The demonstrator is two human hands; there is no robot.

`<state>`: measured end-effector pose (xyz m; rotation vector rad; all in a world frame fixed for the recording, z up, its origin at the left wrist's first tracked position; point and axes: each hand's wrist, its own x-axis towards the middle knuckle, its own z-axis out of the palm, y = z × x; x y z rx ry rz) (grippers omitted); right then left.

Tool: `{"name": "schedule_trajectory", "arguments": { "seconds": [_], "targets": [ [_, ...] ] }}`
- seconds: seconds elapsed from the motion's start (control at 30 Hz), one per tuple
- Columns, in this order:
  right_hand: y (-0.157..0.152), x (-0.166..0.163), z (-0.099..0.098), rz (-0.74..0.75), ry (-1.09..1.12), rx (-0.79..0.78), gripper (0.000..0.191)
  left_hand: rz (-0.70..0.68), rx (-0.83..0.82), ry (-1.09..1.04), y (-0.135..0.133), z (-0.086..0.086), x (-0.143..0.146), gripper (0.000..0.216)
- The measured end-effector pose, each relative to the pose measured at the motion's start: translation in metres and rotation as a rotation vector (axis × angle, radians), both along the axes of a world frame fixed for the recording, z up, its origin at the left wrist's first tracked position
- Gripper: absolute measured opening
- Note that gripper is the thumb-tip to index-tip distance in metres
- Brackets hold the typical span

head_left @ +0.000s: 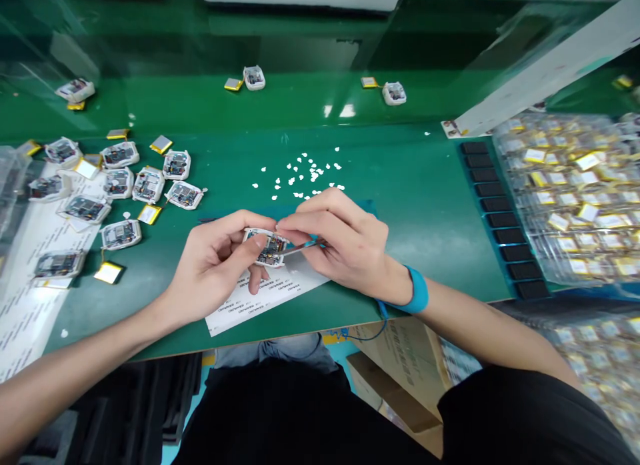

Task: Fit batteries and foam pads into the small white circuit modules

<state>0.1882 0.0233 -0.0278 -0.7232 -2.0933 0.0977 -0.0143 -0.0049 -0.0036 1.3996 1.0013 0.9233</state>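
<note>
Between thumb and fingers, my left hand (pixel 220 258) grips a white device housing (pixel 270 246) with a circuit board showing in it. My right hand (pixel 340 241) is closed around a thin metal tool, seemingly tweezers (pixel 303 245), whose tip points at the board inside the housing. Part of the tool is hidden by the fingers. A blue band (pixel 418 288) circles my right wrist. Under both hands lies a printed white sheet (pixel 260 301). Small white pieces (pixel 313 175) are scattered just beyond my hands.
Several similar housings (pixel 149 184) with yellow-edged battery packs (pixel 109 272) lie at the left. Farther back sit two more housings (pixel 254 78) (pixel 395 93). On the right, a row of black blocks (pixel 506 237) borders clear trays (pixel 555 248) of packs. A white post (pixel 540 68) slants behind.
</note>
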Motion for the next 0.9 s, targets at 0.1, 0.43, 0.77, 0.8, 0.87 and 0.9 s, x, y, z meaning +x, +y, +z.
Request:
{"name": "schedule_trajectory", "arguments": {
  "seconds": [0.1, 0.43, 0.77, 0.8, 0.87, 0.9],
  "targets": [
    [0.000, 0.004, -0.001, -0.025, -0.099, 0.149, 0.029, -0.012, -0.063, -0.059, 0.001, 0.001, -0.002, 0.012],
    [0.016, 0.006, -0.007, -0.122, -0.079, -0.096, 0.025, 0.090, -0.119, -0.069, 0.005, 0.001, 0.002, 0.010],
    [0.011, 0.009, -0.005, 0.001, -0.258, 0.131, 0.025, 0.047, -0.117, -0.037, 0.007, -0.006, -0.001, 0.007],
    [0.011, 0.009, -0.005, -0.002, -0.270, 0.138, 0.025, 0.044, -0.116, -0.030, 0.007, -0.006, -0.001, 0.007],
    [0.012, 0.010, -0.005, -0.006, -0.294, 0.131, 0.027, 0.042, -0.116, -0.027, 0.007, -0.006, -0.001, 0.007],
    [0.012, 0.010, -0.006, -0.001, -0.307, 0.122, 0.028, 0.042, -0.116, -0.026, 0.006, -0.006, -0.001, 0.008]
  ]
}}
